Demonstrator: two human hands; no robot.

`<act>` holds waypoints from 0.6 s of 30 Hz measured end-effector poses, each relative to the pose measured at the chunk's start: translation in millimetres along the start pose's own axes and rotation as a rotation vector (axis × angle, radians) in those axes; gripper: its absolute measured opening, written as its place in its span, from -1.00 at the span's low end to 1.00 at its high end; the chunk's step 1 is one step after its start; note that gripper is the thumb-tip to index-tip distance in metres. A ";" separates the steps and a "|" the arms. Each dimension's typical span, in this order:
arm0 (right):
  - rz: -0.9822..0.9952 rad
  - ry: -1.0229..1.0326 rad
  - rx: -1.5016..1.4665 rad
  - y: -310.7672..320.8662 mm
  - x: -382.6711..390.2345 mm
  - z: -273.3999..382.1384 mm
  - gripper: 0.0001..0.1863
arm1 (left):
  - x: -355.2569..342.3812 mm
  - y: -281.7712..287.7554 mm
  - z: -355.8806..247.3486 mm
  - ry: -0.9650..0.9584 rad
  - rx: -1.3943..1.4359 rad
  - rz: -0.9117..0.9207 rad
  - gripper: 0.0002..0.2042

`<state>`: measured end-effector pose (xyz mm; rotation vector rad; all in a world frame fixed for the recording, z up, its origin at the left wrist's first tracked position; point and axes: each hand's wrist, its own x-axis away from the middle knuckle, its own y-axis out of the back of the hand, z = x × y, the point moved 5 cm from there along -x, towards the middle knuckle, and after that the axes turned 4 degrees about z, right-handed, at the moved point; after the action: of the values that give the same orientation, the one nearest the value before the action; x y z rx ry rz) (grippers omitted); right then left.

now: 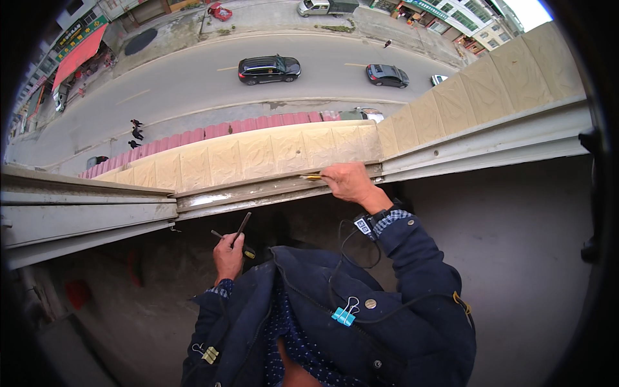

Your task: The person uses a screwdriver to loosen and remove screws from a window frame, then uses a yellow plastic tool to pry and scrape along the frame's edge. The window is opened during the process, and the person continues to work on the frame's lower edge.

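My right hand [351,182] is closed round a slim yellow-handled tool [312,177] with a pale tip, too small to tell its exact kind. Its tip points left and lies at the dusty window track [258,189], near the right corner of the frame. Lower and to the left, away from the sill, my left hand [228,259] grips a dark metal bar [243,224] that sticks up past the fingers. A second thin dark shaft [216,234] and a black-and-yellow handle [249,253] show at the same hand; whether they are one tool is hidden by the fingers.
White window frames [90,222] flank the track. Beyond it runs a tan tiled ledge [258,155], then a drop to a street with a black car [269,68] and people. Cables hang from my right wrist, clipped to my jacket by a blue binder clip [345,313].
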<state>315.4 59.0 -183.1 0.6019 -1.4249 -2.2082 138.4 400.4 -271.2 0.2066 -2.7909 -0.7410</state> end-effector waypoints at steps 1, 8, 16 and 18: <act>-0.040 0.041 -0.058 -5.6 -6.1 9.0 -0.92 | 0.2 -1.1 -2.4 -0.006 -0.001 0.002 -0.80; -0.010 0.164 -0.146 -63.6 -65.4 71.9 -0.95 | -1.2 -8.1 -12.9 0.003 -0.022 0.070 -0.82; 0.035 0.248 -0.237 -96.8 -69.4 133.3 -0.89 | 9.7 9.2 10.5 -0.020 -0.075 0.168 -0.80; 0.035 0.280 -0.271 -95.6 -64.1 141.8 -0.88 | 12.9 11.7 18.9 -0.017 -0.079 0.190 -0.79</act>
<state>273.3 234.5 -210.3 0.7469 -0.9700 -2.1401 120.1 416.8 -278.6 -0.0783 -2.7411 -0.8061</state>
